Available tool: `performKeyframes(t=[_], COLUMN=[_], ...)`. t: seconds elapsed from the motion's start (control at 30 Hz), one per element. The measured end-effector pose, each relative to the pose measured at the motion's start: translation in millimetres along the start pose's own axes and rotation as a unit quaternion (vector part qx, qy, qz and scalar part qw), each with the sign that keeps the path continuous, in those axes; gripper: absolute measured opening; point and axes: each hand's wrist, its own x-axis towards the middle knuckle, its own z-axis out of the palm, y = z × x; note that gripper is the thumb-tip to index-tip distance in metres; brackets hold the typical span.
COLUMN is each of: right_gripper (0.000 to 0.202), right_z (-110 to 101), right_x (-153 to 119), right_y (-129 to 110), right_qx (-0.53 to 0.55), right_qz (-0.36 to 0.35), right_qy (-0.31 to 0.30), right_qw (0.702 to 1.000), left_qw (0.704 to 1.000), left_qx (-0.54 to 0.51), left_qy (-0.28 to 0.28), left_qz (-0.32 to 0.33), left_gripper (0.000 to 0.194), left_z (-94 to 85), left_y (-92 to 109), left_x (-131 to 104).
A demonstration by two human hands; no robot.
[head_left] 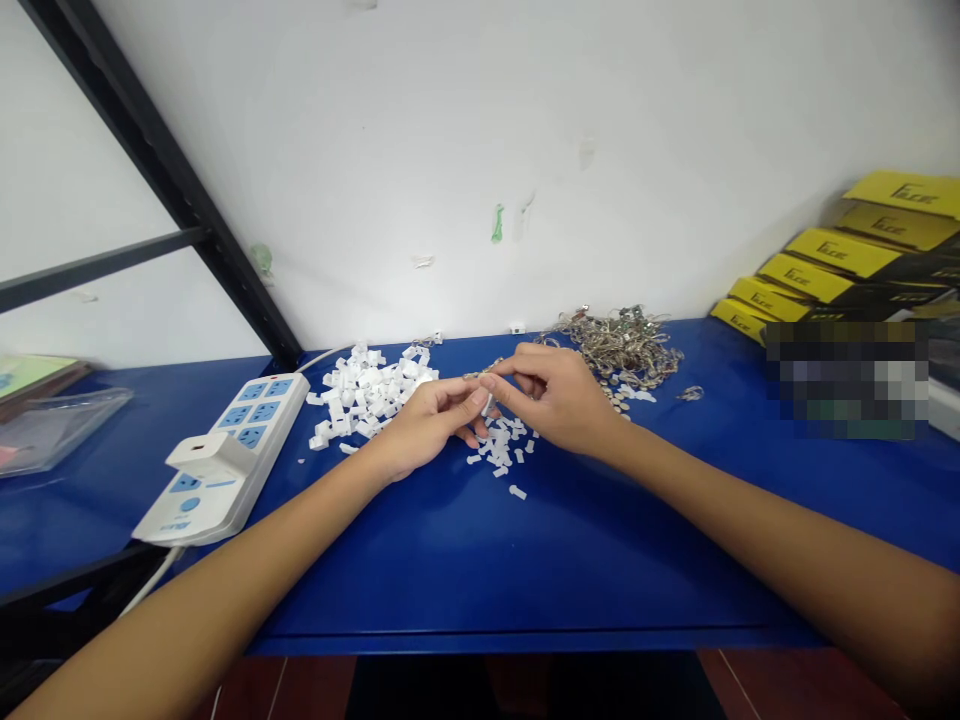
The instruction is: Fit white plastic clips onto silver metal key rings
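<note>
Over the middle of the blue table, my left hand [429,422] and my right hand [553,395] meet at the fingertips. Between them is a small white piece [487,404], pinched by my left thumb and fingers, with my right thumb and index finger against it. A bit of thin wiring shows above the fingertips. Below lie small flat white pieces [501,446]. To the left is a heap of white plastic housings [367,385]. Behind my right hand sits a tangled pile of wired parts [622,345], with small round discs [616,397] beside it.
A white power strip [255,440] with a plugged-in adapter [214,456] lies on the left of the blue table [525,570]. Yellow and black boxes [840,252] are stacked at the right. A black metal frame [172,180] rises at the left, near a clear plastic case [67,430].
</note>
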Motion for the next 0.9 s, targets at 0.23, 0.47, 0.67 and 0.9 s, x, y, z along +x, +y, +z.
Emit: performKeyframes(t=[0.23,0.47,0.67,0.9], right_gripper=[0.034,0.038,0.041,0.041], right_z=[2.0,1.8,0.3,-1.9], right_x=[2.3,2.1,2.4,2.7], right_y=[0.6,0.6,4.8,2.8], right_qx=[0.272,0.408,0.428,0.396], right_qz=[0.184,0.272,0.286,0.271], right_qy=[-0.073,-0.100,-0.101,-0.119], right_qw=[0.942,0.866,0.851,0.869], left_qw=[0.999,1.000,0.996,0.993], left_qx=[0.040,-0.011,-0.083,-0.106], left_qy=[-0.017,-0.022,-0.017,-0.023], left_qz=[0.001,-0.016,-0.040,-0.042], left_gripper=[0.037,0.034,0.032,0.032], left_z=[-1.0,-1.4,-3.0,-3.5], left_y=[-0.2,-0.2,1.2,-0.2], left_x=[-0.3,-0.3,0.1,1.0])
